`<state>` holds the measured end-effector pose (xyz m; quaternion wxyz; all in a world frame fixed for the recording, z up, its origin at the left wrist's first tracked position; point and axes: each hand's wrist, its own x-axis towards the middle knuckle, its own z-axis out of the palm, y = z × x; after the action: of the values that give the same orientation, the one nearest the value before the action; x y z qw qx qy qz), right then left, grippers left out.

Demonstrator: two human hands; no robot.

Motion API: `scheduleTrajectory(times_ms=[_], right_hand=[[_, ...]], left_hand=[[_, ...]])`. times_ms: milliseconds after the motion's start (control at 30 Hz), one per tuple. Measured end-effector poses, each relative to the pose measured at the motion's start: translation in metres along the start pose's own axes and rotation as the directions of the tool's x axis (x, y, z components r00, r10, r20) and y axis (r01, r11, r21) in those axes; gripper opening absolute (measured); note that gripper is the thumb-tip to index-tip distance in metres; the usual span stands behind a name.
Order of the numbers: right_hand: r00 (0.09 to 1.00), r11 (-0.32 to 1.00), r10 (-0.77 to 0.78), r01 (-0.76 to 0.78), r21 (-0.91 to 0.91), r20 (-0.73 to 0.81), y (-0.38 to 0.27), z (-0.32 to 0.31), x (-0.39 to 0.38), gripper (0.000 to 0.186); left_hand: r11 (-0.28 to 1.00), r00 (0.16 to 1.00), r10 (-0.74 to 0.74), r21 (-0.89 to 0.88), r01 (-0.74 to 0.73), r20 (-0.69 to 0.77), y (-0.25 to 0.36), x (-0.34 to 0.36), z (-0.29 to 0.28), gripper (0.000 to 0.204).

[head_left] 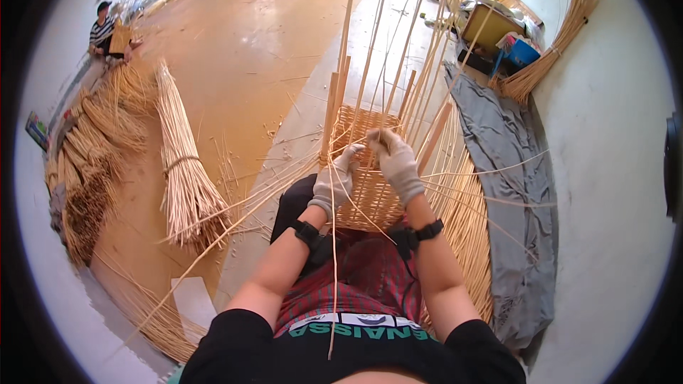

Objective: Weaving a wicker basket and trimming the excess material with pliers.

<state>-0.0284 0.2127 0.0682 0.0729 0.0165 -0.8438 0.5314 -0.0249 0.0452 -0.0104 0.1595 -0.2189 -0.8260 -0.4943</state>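
A half-woven wicker basket rests at my lap, with tall thin upright stakes and several flat wooden slats rising from it. Both my hands wear pale work gloves. My left hand is closed at the near rim, its fingertips pinching a thin wicker strand. Close beside it, my right hand is curled at the rim among the stakes, thumb and fingers pressed together on a strand. Loose strand ends stick out to both sides, and one long strand hangs down toward me. The fingertips partly hide the weave there.
Left on the floor lies a tied bundle of wicker rods, with more bundles along the wall. Right are loose rods, a grey cloth and a blue bucket. A person sits far left.
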Motion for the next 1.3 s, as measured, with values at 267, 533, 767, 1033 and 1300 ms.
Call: scheduleTrajectory(times_ms=[267,533,767,1033,1300], right_hand=[[0.87,0.93,-0.327,0.227,-0.29,-0.368,-0.036,0.036,0.026,0.057],[0.907,0.846,0.088,0.151,0.512,-0.412,0.06,-0.001,-0.097,0.026],[0.902,0.828,-0.264,0.393,0.399,-0.341,0.022,0.015,-0.118,0.015],[0.827,0.944,0.005,0.181,0.274,-0.563,0.043,-0.078,-0.084,0.024],[0.667,0.644,-0.579,0.022,-0.764,-0.469,-0.012,-0.074,-0.059,0.073]], left_hand=[[0.979,0.979,-0.194,0.071,0.189,0.069,0.001,0.001,-0.003,0.042],[0.801,0.827,-0.474,-0.242,0.548,0.302,0.035,0.016,-0.01,0.027],[0.819,0.792,-0.551,-0.012,0.574,0.265,0.041,0.026,-0.005,0.046],[0.929,0.986,0.141,0.33,-0.164,0.093,0.086,-0.027,0.006,0.049],[0.807,0.937,-0.123,0.583,-0.097,0.326,0.077,-0.033,0.045,0.063]])
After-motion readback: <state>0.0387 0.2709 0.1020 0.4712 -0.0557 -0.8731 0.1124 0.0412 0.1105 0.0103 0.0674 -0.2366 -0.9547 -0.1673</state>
